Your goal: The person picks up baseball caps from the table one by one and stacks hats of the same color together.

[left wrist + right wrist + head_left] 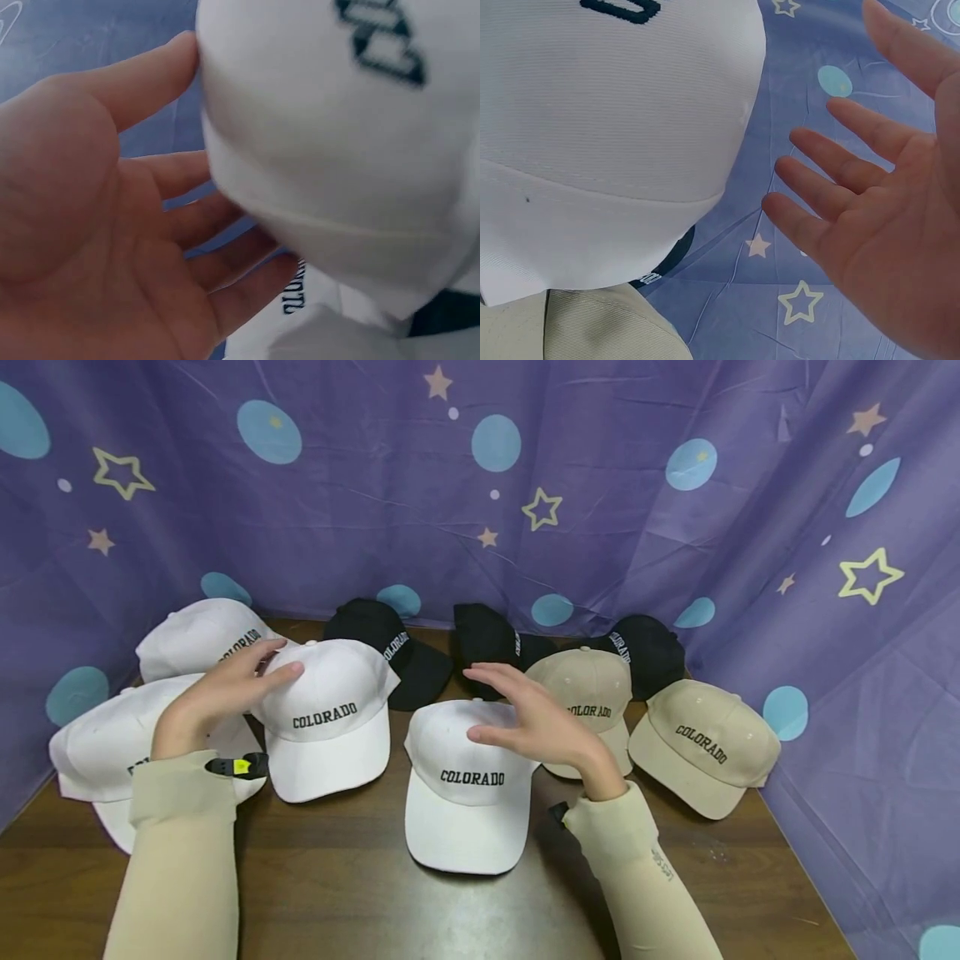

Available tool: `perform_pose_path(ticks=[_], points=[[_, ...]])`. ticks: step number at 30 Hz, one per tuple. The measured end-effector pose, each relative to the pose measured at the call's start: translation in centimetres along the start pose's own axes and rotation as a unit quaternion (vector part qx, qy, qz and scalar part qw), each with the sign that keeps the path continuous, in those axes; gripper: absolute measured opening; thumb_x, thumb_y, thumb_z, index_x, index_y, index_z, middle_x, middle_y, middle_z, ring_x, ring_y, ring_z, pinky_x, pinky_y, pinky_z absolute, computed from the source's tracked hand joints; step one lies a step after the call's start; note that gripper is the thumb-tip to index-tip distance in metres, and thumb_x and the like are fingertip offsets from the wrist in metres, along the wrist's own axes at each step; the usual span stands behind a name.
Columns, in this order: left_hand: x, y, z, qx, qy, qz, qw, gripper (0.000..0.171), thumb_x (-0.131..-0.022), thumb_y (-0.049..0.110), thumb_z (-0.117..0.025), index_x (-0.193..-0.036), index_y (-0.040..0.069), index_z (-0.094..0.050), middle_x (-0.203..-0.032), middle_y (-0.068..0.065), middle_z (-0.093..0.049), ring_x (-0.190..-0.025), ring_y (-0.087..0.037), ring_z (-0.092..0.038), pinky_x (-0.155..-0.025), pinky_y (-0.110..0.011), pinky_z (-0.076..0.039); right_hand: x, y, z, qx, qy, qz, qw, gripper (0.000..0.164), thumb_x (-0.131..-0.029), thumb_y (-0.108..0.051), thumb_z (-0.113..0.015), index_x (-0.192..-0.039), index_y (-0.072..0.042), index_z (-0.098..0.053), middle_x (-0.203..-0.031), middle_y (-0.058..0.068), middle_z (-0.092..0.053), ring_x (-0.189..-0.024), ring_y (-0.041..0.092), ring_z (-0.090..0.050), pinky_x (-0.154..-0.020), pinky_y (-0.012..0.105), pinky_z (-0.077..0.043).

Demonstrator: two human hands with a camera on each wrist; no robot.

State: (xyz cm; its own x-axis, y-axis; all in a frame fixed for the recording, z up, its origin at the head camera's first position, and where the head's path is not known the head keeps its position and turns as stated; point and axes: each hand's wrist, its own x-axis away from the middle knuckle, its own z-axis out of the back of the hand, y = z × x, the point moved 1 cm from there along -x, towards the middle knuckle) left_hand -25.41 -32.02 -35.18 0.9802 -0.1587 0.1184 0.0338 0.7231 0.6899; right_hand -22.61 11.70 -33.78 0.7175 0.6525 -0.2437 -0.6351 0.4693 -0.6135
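Observation:
Several baseball caps lettered COLORADO sit on a brown wooden table. My left hand (225,689) is at the left side of a white cap (326,760), thumb and fingers spread. In the left wrist view, the fingertips of the left hand (142,232) come right to the edge of that white cap (337,142), some partly hidden behind it. Beside the crown of the front white cap (465,835), my right hand (540,718) hovers with fingers extended. A gap separates the right hand (885,217) from the white cap (630,112) in the right wrist view.
Two more white caps (191,635) stand at the left, one partly behind my left arm. Black caps (648,652) line the back. Two beige caps (705,735) are at the right. A purple star-patterned curtain (375,485) closes off the back and sides of the table (330,877).

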Motion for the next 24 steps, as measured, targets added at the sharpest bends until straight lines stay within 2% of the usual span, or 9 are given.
perform_pose_path(ticks=[5,9,14,19,24], points=[[0.7,-0.1,0.5,-0.009,-0.020,0.006,0.9997,0.090,-0.107,0.052,-0.058,-0.165,-0.007,-0.020,-0.163,-0.037,-0.030,-0.145,-0.055,-0.036,-0.115,-0.071,-0.034,0.0,0.1,0.0,0.003,-0.004,-0.002,1.000,0.076,-0.095,-0.031,-0.083,-0.159,-0.014,-0.048,-0.165,0.007,-0.042,-0.148,0.021,-0.045,-0.119,0.046,-0.041],[0.9,0.1,0.6,-0.006,-0.027,0.012,0.9996,0.087,-0.105,0.052,-0.063,-0.161,-0.007,-0.032,-0.159,-0.033,-0.039,-0.140,-0.049,-0.043,-0.113,-0.067,-0.039,0.0,0.2,0.0,0.003,-0.008,0.000,1.000,0.076,-0.095,-0.032,-0.083,-0.159,-0.013,-0.048,-0.165,0.010,-0.042,-0.149,0.022,-0.044,-0.121,0.047,-0.039],[1.0,0.4,0.6,-0.019,-0.017,0.011,0.9996,0.077,-0.102,0.051,-0.069,-0.152,-0.004,-0.048,-0.142,-0.025,-0.053,-0.124,-0.037,-0.051,-0.100,-0.049,-0.047,0.0,0.3,0.0,0.005,-0.010,0.000,1.000,0.077,-0.095,-0.032,-0.084,-0.159,-0.012,-0.048,-0.165,0.008,-0.043,-0.150,0.022,-0.044,-0.121,0.047,-0.039],[1.5,1.1,0.9,-0.038,0.007,-0.010,0.9992,0.063,-0.101,0.045,-0.074,-0.142,0.001,-0.056,-0.125,-0.017,-0.061,-0.108,-0.028,-0.052,-0.081,-0.028,-0.048,0.0,0.4,0.0,0.007,-0.008,-0.004,1.000,0.075,-0.095,-0.032,-0.083,-0.159,-0.013,-0.048,-0.164,0.005,-0.044,-0.149,0.021,-0.045,-0.121,0.045,-0.040],[2.2,2.1,1.2,-0.027,0.027,-0.044,0.9983,0.047,-0.101,0.035,-0.076,-0.133,0.004,-0.063,-0.108,-0.006,-0.064,-0.094,-0.016,-0.053,-0.074,-0.023,-0.045,0.1,0.4,0.1,0.003,-0.007,-0.001,1.000,0.074,-0.096,-0.032,-0.082,-0.159,-0.013,-0.049,-0.162,0.003,-0.046,-0.149,0.019,-0.044,-0.120,0.044,-0.040]])
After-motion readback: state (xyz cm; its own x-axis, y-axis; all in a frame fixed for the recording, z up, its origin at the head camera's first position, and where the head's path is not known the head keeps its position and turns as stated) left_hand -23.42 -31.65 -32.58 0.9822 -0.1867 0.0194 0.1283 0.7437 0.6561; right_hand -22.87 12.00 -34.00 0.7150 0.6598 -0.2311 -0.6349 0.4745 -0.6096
